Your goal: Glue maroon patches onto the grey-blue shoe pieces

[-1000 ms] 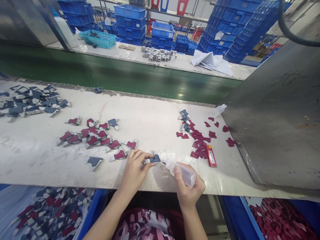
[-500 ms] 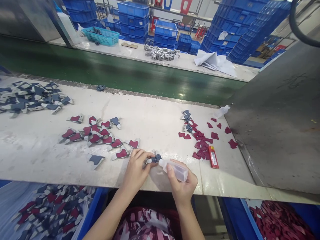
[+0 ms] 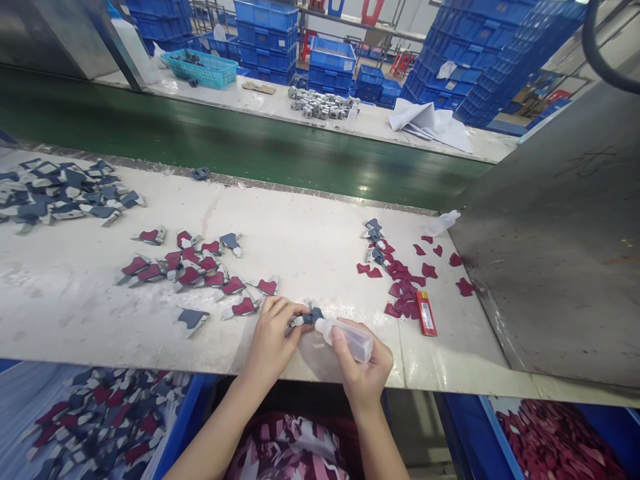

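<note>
My left hand [image 3: 274, 337] pinches a small blue-grey plastic part [image 3: 313, 316] with a pale end, just above the white worktop [image 3: 300, 233]. In my right hand [image 3: 367, 367] is a clear squeeze bottle [image 3: 353, 340] of liquid, tilted so its white nozzle meets or nearly meets the part's right side; I cannot tell whether they touch. To the left lie several similar parts with maroon faces [image 3: 189, 275]. A plain blue-grey part [image 3: 192, 320] rests nearer the front edge. Right of my hands, loose maroon pieces [image 3: 400, 273] are scattered by a red lighter [image 3: 427, 313].
A pile of blue-grey parts [image 3: 65, 190] sits far left. Below the worktop stand a bin of mixed parts [image 3: 110, 420] and a bin of maroon pieces [image 3: 560, 440]. A metal panel [image 3: 565, 220] rises at right. Behind runs a green conveyor belt [image 3: 250, 150].
The bottle and my right hand have shifted very slightly left, the nozzle moving along the part. My left hand keeps its hold almost unmoved.
</note>
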Demonstrator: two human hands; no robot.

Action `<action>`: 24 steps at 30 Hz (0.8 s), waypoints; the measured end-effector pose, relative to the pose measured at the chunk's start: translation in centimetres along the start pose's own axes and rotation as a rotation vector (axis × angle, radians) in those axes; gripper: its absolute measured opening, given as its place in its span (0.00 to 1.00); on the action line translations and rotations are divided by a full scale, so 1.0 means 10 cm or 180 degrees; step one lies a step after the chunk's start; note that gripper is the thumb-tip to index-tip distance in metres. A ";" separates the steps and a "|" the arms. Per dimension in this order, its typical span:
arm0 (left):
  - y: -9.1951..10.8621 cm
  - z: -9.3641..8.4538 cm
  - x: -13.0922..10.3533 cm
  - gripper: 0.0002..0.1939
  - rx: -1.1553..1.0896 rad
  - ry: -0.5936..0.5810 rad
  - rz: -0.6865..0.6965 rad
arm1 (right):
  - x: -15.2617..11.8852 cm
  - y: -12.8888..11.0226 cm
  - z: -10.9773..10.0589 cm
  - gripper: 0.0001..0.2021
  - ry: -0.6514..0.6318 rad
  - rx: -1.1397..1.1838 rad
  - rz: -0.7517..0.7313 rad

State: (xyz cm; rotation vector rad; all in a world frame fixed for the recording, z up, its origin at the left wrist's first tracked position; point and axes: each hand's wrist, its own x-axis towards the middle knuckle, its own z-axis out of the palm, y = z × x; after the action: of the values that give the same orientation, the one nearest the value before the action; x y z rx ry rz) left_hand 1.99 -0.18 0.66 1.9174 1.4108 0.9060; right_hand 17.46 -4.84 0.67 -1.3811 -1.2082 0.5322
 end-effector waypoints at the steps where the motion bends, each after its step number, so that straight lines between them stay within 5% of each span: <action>1: 0.00 0.00 0.00 0.10 0.0000 -0.0006 -0.0012 | 0.00 0.00 -0.01 0.04 0.0004 0.0006 -0.0014; 24: -0.05 0.02 -0.01 0.06 0.0160 0.0093 0.0143 | -0.07 0.00 -0.02 0.10 0.1039 0.0026 0.0473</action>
State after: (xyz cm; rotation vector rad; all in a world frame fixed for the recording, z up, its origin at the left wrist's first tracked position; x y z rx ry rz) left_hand 1.86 -0.19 0.09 1.9877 1.4254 0.9312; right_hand 17.42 -5.54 0.50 -1.4920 -0.8442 0.3945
